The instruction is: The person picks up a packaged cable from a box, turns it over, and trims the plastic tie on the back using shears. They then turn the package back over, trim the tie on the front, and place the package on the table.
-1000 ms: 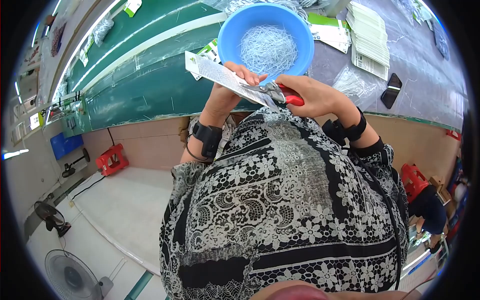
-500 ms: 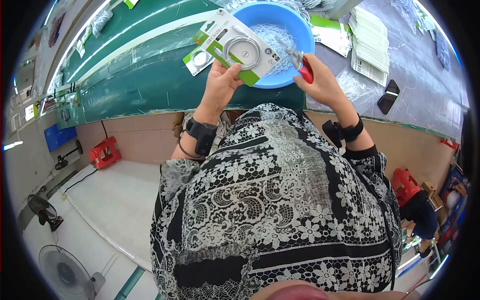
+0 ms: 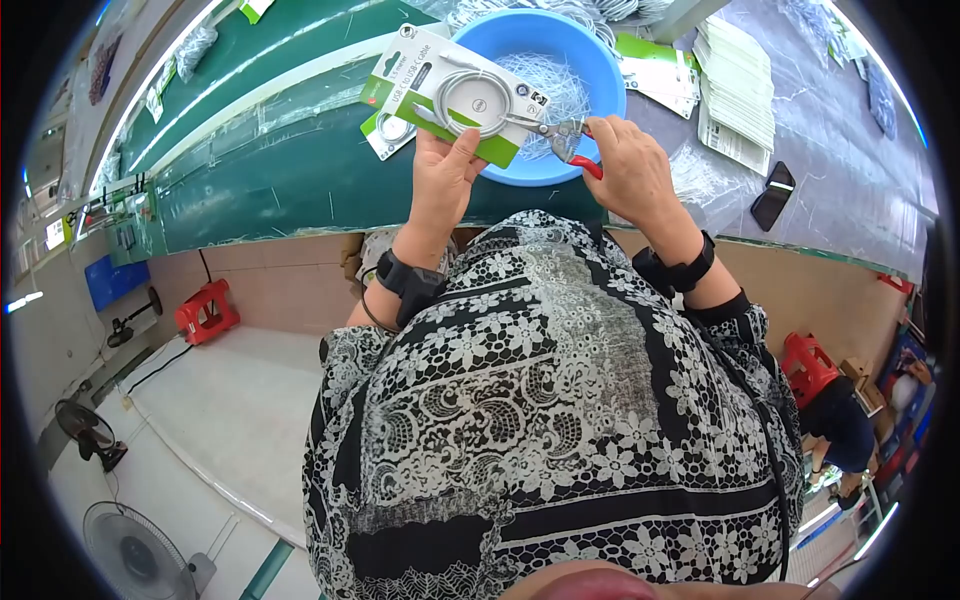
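My left hand grips the lower edge of a white and green cable card, thumb on its front. A coiled white USB-C cable is mounted on that card. In my right hand are red-handled cutting pliers, handles spread, with their tip touching or just over the right side of the coil. Whether the jaws are on a tie there is too small to tell. Behind both hands stands a blue basin holding many thin white plastic strips.
Another cable card lies on the green bench under the held one. To the right are stacked white cards, green and white cards and a black phone. Bundled cables lie behind the basin.
My right hand has brought the pliers left, from over the basin to the coil on the card. The card in my left hand has shifted slightly left and tilted.
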